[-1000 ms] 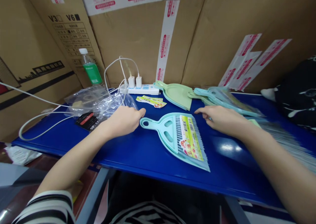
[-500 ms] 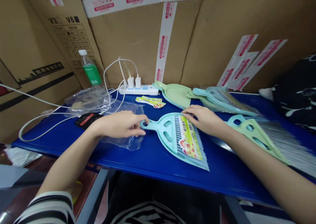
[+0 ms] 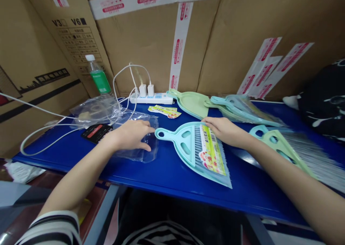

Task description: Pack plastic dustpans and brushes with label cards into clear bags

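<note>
A light-blue dustpan [image 3: 185,159] lies on the blue table with its handle to the left. Nested in it is a matching brush [image 3: 185,140], and a printed label card [image 3: 211,151] covers part of the bristles. My right hand [image 3: 225,130] pinches the dustpan's far edge near the top of the card; its fingertips are partly hidden. Just left of the handle ring, my left hand [image 3: 132,136] holds nothing, thumb and fingers apart. Beneath it lies a clear plastic bag [image 3: 145,153].
Green and blue dustpans [image 3: 194,103] lie at the back, some in clear wrapping. Loose brushes [image 3: 288,149] are at the right. A power strip [image 3: 159,99], yellow-green cards [image 3: 165,111], white cables, a black device [image 3: 97,131] and a bottle [image 3: 99,77] stand or lie towards the back left.
The dustpan and brush have shifted slightly right with my right hand. My left hand has come off the handle ring, its thumb and fingers now spread.
</note>
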Motion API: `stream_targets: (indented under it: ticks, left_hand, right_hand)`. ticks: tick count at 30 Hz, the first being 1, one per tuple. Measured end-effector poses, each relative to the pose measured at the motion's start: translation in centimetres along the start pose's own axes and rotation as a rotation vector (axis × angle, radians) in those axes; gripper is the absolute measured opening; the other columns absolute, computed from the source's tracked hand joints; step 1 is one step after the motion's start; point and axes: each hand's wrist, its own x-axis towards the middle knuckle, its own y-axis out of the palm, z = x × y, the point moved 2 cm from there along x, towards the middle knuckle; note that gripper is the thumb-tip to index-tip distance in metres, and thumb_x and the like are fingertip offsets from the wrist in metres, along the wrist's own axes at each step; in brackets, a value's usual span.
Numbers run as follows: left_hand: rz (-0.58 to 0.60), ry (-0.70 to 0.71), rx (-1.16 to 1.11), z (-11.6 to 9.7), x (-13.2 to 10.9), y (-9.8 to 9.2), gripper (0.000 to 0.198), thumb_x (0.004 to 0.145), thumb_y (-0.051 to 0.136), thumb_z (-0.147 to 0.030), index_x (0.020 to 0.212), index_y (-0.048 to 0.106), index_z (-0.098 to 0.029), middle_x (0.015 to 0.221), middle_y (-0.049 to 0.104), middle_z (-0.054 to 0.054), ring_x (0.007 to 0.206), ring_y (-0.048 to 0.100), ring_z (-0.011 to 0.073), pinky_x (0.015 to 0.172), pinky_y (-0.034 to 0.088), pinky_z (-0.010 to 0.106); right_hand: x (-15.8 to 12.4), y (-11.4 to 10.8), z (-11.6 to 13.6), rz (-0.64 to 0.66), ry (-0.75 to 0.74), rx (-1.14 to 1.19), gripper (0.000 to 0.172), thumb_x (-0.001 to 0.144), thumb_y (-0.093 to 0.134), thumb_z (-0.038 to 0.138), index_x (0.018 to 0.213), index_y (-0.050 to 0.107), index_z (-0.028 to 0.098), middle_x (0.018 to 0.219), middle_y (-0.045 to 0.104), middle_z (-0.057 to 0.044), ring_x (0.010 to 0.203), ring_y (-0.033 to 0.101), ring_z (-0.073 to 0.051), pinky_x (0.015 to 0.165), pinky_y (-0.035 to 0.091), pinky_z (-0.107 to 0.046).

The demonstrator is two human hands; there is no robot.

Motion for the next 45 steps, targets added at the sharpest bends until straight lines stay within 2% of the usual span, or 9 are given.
stream_targets:
  ticks: [4, 9, 15, 18, 21, 26, 30, 35, 45]
  left_hand:
    - [0.011, -0.007, 0.006, -0.2, 0.7, 0.8, 0.056, 0.079, 0.066, -0.048, 0.129, 0.053, -0.026, 0.129, 0.059, 0.010, 0.115, 0.057, 0.0270, 0.087, 0.045, 0.031]
    - [-0.037, -0.086, -0.040, 0.2, 1.1, 1.4, 0.093, 0.076, 0.067, -0.055, 0.148, 0.021, -0.017, 0.120, 0.064, 0.017, 0.111, 0.060, 0.0299, 0.086, 0.045, 0.032]
    - [-0.075, 0.040, -0.143, -0.6, 1.9, 1.9, 0.096, 0.081, 0.062, -0.051, 0.150, 0.008, -0.012, 0.114, 0.067, 0.017, 0.101, 0.064, 0.0269, 0.081, 0.046, 0.031]
    - [-0.139, 0.051, -0.221, -1.0, 2.2, 1.7, 0.080, 0.087, 0.058, -0.039, 0.147, 0.013, -0.012, 0.117, 0.065, 0.016, 0.096, 0.065, 0.0235, 0.081, 0.047, 0.032]
    - [-0.227, -0.042, -0.227, -1.1, 2.3, 1.3, 0.059, 0.086, 0.055, -0.031, 0.136, 0.033, -0.010, 0.121, 0.060, 0.017, 0.091, 0.065, 0.0230, 0.080, 0.048, 0.034]
    - [-0.102, -0.156, -0.098, -1.1, 2.1, 1.4, 0.041, 0.083, 0.058, -0.040, 0.107, 0.053, -0.008, 0.106, 0.061, 0.018, 0.090, 0.065, 0.0281, 0.077, 0.049, 0.037]
    - [-0.118, -0.266, -0.061, -1.9, 2.5, 1.8, 0.043, 0.088, 0.048, -0.048, 0.104, 0.055, -0.009, 0.101, 0.063, 0.018, 0.088, 0.066, 0.0303, 0.076, 0.050, 0.039]
    - [-0.119, -0.325, -0.046, -2.9, 3.6, 2.6, 0.036, 0.092, 0.033, -0.030, 0.108, 0.055, -0.006, 0.103, 0.065, 0.023, 0.093, 0.067, 0.0346, 0.076, 0.051, 0.044]
    - [-0.130, -0.309, -0.062, -1.9, 3.1, 1.4, 0.025, 0.089, 0.036, -0.022, 0.096, 0.058, -0.014, 0.092, 0.069, 0.013, 0.087, 0.067, 0.0266, 0.070, 0.048, 0.034]
  right_hand:
    - [-0.1, -0.4, -0.1, 0.007, -0.017, 0.013, 0.026, 0.086, 0.028, 0.029, 0.072, 0.049, 0.025, 0.072, 0.067, -0.005, 0.066, 0.061, -0.021, 0.062, 0.046, -0.032]
    - [-0.3, -1.0, -0.3, -0.002, 0.026, -0.004, 0.025, 0.085, 0.028, 0.032, 0.068, 0.045, 0.025, 0.065, 0.062, -0.004, 0.060, 0.057, -0.021, 0.058, 0.043, -0.032]
    - [-0.4, -1.2, -0.3, 0.034, 0.005, 0.005, 0.026, 0.084, 0.027, 0.034, 0.066, 0.043, 0.026, 0.063, 0.059, -0.004, 0.059, 0.056, -0.020, 0.058, 0.043, -0.032]
    - [-0.4, -1.3, -0.5, 0.041, -0.007, 0.004, 0.026, 0.085, 0.027, 0.034, 0.065, 0.043, 0.025, 0.062, 0.059, -0.003, 0.060, 0.056, -0.020, 0.058, 0.043, -0.032]
    - [-0.4, -1.5, -0.7, 0.027, 0.010, -0.006, 0.026, 0.085, 0.028, 0.032, 0.066, 0.043, 0.025, 0.064, 0.060, -0.004, 0.062, 0.058, -0.020, 0.060, 0.044, -0.033]
    - [-0.4, -1.6, -1.0, 0.027, 0.051, -0.024, 0.025, 0.085, 0.028, 0.031, 0.065, 0.042, 0.025, 0.066, 0.062, -0.005, 0.063, 0.059, -0.021, 0.061, 0.044, -0.033]
    - [-0.4, -1.5, -1.3, 0.036, 0.040, -0.040, 0.025, 0.085, 0.029, 0.031, 0.065, 0.042, 0.025, 0.065, 0.062, -0.004, 0.062, 0.059, -0.020, 0.059, 0.043, -0.033]
    - [-0.4, -1.4, -1.2, 0.056, 0.090, -0.061, 0.025, 0.086, 0.027, 0.028, 0.067, 0.043, 0.025, 0.068, 0.062, -0.005, 0.066, 0.061, -0.021, 0.063, 0.045, -0.034]
    - [-0.6, -2.0, -0.5, 0.053, 0.050, -0.029, 0.024, 0.084, 0.029, 0.030, 0.066, 0.044, 0.025, 0.064, 0.062, -0.005, 0.062, 0.060, -0.022, 0.060, 0.045, -0.033]
